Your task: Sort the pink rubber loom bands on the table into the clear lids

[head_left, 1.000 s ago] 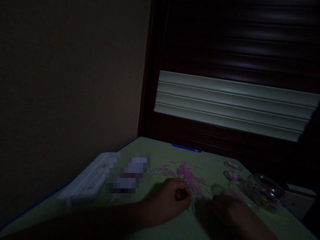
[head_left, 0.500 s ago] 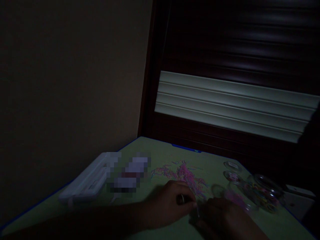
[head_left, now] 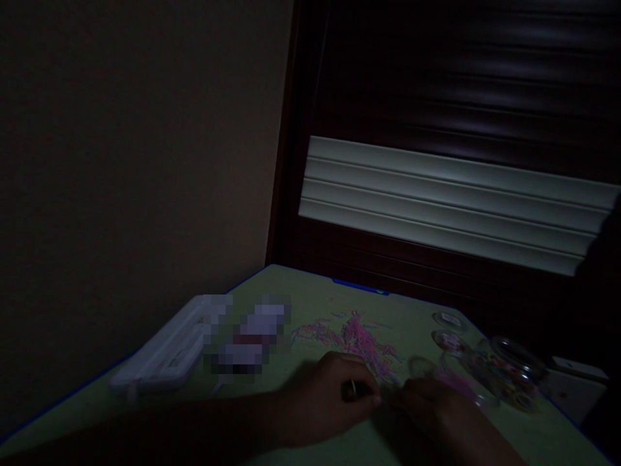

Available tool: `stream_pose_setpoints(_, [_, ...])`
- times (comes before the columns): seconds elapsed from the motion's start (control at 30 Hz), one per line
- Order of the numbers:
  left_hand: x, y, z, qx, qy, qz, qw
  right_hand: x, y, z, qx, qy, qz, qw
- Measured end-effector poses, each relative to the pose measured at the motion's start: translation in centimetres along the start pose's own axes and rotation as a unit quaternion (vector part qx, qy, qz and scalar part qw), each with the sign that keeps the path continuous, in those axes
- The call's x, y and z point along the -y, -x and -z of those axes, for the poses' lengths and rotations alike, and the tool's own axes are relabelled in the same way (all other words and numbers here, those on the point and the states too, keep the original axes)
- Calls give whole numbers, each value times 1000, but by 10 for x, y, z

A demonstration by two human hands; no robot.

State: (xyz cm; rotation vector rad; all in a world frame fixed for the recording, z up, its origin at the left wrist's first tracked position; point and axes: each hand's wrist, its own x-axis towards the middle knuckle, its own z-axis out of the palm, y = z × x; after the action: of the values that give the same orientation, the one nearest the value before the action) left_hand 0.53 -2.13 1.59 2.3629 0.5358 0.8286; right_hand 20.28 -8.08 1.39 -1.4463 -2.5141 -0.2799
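The light is dim. My left hand (head_left: pixel 330 404) is low in the middle of the view, with thumb and fingertips pinched together. A small pale curved strip (head_left: pixel 353 387) shows in the gap behind the thumb. What the fingertips hold, if anything, is too dark to make out. Close to its right, my right hand (head_left: pixel 439 414) has its fingers curled together, and anything in them is hidden. Just beyond both hands lies a loose pile of small, mostly pink bands (head_left: pixel 361 340) on the pale green table (head_left: pixel 291 285).
Right of the pile stand a clear jar of multicoloured bands (head_left: pixel 517 378) and a clear container with pink bands (head_left: pixel 458 380). Two small round clear pieces, a farther one (head_left: pixel 449 320) and a nearer one (head_left: pixel 450 342), lie behind. A white case (head_left: pixel 162 349) and a blurred-out object (head_left: pixel 252 336) are left.
The thin, shiny strand between my hands half a second ago no longer shows. My right hand's fingers look more closed together; my left hand has hardly moved.
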Motion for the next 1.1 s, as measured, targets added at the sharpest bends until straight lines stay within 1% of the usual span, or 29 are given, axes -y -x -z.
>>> stream_pose_setpoints(0.17, [3, 1, -2, -2, -7, 14, 1000, -2, 0, 6, -16, -7, 6, 1000])
stream_pose_setpoints(0.43, [8, 2, -5, 3, -17, 25, 1000, -7, 1, 8, -4, -12, 12, 1000])
stream_pose_setpoints(0.67, [8, 2, -5, 3, -21, 25, 999, -5, 2, 12, -5, 8, -12, 1000])
stream_pose_setpoints(0.8, [7, 2, -5, -3, -47, 13, 999, -5, 3, 18, -24, 36, -40, 998])
stream_pose_setpoints(0.9, [7, 3, -5, 7, -69, -8, 998, -9, 5, 25, -41, 79, -71, 994])
stream_pose_setpoints(1.0, [8, 3, -4, 15, -81, -23, 996, -16, 10, 30, -48, 139, -100, 984])
stream_pose_setpoints(1.1, [8, 3, -4, 19, -89, -29, 995, -24, 17, 33, -63, 197, -142, 968])
